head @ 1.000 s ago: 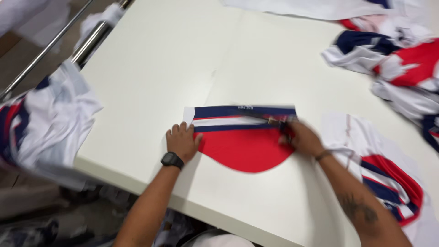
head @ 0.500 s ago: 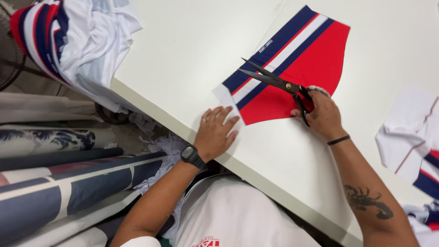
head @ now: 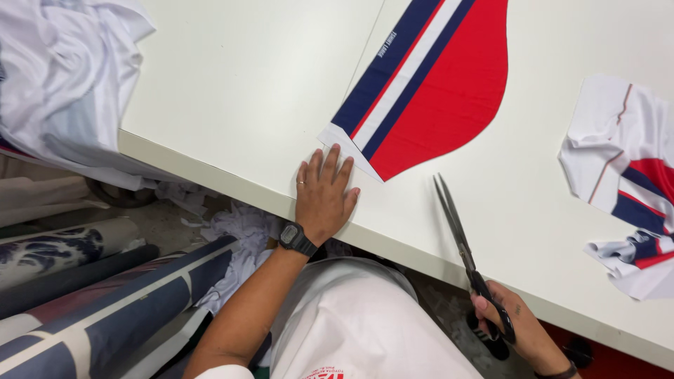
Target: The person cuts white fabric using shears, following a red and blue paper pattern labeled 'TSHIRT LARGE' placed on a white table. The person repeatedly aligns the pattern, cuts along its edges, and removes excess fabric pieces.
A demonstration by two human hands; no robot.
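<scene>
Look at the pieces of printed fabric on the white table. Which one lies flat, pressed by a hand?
The red, white and navy striped panel at the middle: the left hand presses its corner. The right-hand piece and the left pile are crumpled, untouched.

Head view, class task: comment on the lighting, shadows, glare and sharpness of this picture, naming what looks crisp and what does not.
Head view: even overhead light on the white table, with no harsh glare; a soft shadow lies under the left hand; the striped fabric piece and the scissors are crisp; the right hand sits dimmer, below the table edge.
</scene>
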